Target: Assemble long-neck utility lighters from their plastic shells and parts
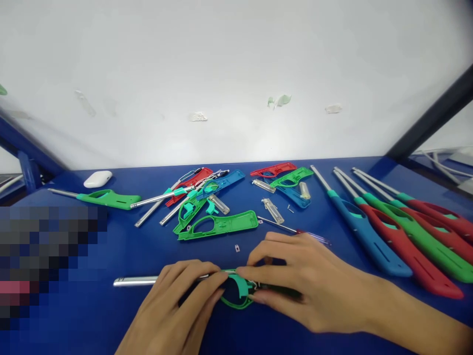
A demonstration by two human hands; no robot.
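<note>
A green lighter shell (237, 304) lies on the blue table near the front edge, between my two hands. Its silver tube (135, 281) points left, passing under my left hand (185, 296), whose fingers grip the shell's left side. Inside the shell's loop sits a teal trigger (241, 286) with thin white wires at its right. My right hand (284, 281) pinches the shell and the wires by the trigger; its palm hides the handle end. A small metal piece (237, 248) lies just beyond the hands.
Open shells, such as a green one (229, 224), lie behind with tubes and clear tanks (272, 210). A screwdriver (295, 230) is beyond my right hand. Assembled lighters (369, 231) line the right. A white case (98, 179) and green lighter (111, 198) are back left.
</note>
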